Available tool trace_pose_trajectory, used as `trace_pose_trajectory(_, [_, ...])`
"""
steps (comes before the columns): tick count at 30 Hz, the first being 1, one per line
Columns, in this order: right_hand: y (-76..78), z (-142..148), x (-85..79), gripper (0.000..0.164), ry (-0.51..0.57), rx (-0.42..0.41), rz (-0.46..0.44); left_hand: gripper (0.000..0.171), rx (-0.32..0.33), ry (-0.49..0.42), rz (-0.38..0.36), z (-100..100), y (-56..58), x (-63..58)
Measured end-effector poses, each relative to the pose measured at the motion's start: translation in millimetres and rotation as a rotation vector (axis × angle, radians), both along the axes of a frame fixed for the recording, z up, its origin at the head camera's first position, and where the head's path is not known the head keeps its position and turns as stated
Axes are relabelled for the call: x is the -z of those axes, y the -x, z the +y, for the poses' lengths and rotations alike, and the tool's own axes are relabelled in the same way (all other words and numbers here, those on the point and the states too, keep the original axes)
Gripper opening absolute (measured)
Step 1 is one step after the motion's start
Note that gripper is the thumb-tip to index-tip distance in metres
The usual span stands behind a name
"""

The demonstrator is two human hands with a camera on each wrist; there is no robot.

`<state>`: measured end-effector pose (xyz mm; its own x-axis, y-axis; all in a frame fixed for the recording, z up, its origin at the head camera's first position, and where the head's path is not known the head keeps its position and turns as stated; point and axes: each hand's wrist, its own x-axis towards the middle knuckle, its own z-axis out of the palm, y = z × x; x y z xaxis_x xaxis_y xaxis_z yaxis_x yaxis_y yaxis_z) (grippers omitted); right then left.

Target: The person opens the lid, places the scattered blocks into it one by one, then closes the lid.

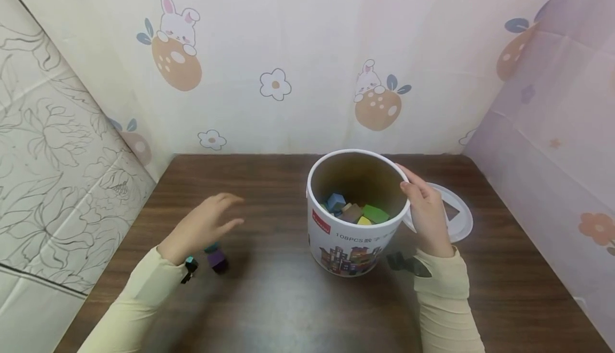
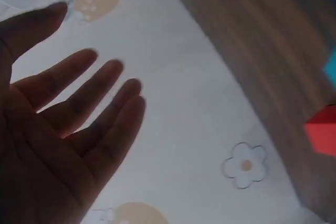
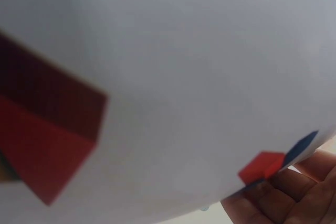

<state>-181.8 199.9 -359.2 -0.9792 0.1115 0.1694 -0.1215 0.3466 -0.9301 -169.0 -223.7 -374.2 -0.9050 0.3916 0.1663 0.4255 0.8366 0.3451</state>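
A white bucket [image 1: 353, 241] printed with colourful buildings stands on the table, several coloured blocks [image 1: 353, 213] lying in its bottom. My right hand [image 1: 427, 214] grips its right side, thumb at the rim and fingers along the outer wall. In the right wrist view the bucket wall [image 3: 173, 87] fills most of the picture, with the fingers [image 3: 283, 192] against it at lower right. To the left, my left hand [image 1: 202, 227] hovers with relaxed, spread fingers and holds nothing. Beside it on the table is a purple block [image 1: 217, 259], partly hidden with others by the wrist.
A round white lid [image 1: 454, 211] lies to the right of the bucket, partly behind the right hand. In the left wrist view a red block [image 2: 323, 130] shows at the right edge. The table [image 1: 283, 299] backs onto a patterned cloth [image 1: 307, 38].
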Motion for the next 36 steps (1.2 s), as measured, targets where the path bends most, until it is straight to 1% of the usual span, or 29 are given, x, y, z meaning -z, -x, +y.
trace_pose_trajectory(3, [-0.5, 0, 0.3, 0.043, -0.002, -0.002, -0.003, 0.045, -0.023, 0.047, -0.045, -7, -9.3, 17.2])
trace_pose_trajectory(6, [-0.5, 1, 0.7, 0.043, -0.004, -0.002, 0.003, 0.045, -0.057, 0.098, -0.092, -11, -18.8, 29.5])
trace_pose_trajectory(9, [0.3, 0, 1.5, 0.042, -0.010, -0.002, 0.017, 0.044, -0.069, 0.158, -0.117, -12, -28.0, 37.4])
trace_pose_trajectory(12, [0.4, 0, 1.9, 0.042, -0.012, -0.001, 0.022, 0.044, -0.073, 0.216, -0.115, -12, -34.2, 42.9])
trace_pose_trajectory(14, [0.2, 0, 1.9, 0.042, -0.008, -0.002, 0.022, 0.045, -0.082, 0.232, -0.111, -12, -37.2, 45.6])
trace_pose_trajectory(16, [-0.1, 0, 1.9, 0.042, -0.007, -0.003, 0.022, 0.044, -0.100, 0.234, -0.119, -12, -39.6, 48.1])
trace_pose_trajectory(19, [-0.8, 0, 1.6, 0.042, -0.007, -0.004, 0.021, 0.041, -0.117, 0.210, -0.134, -13, -42.3, 52.1])
trace_pose_trajectory(22, [-1.1, 0, 1.4, 0.042, -0.015, 0.000, 0.023, 0.037, -0.130, 0.183, -0.165, -15, -45.1, 56.1])
trace_pose_trajectory(27, [-0.9, 0, 0.9, 0.043, -0.022, 0.006, 0.025, 0.033, -0.141, 0.153, -0.204, -18, -45.5, 61.2])
trace_pose_trajectory(34, [-1.2, 0, 0.4, 0.043, -0.007, 0.002, 0.016, 0.029, -0.134, 0.117, -0.191, -18, -41.8, 64.2])
trace_pose_trajectory(36, [-1.4, -1, 0.6, 0.043, -0.008, 0.006, 0.017, 0.028, -0.128, 0.112, -0.177, -17, -40.4, 64.4])
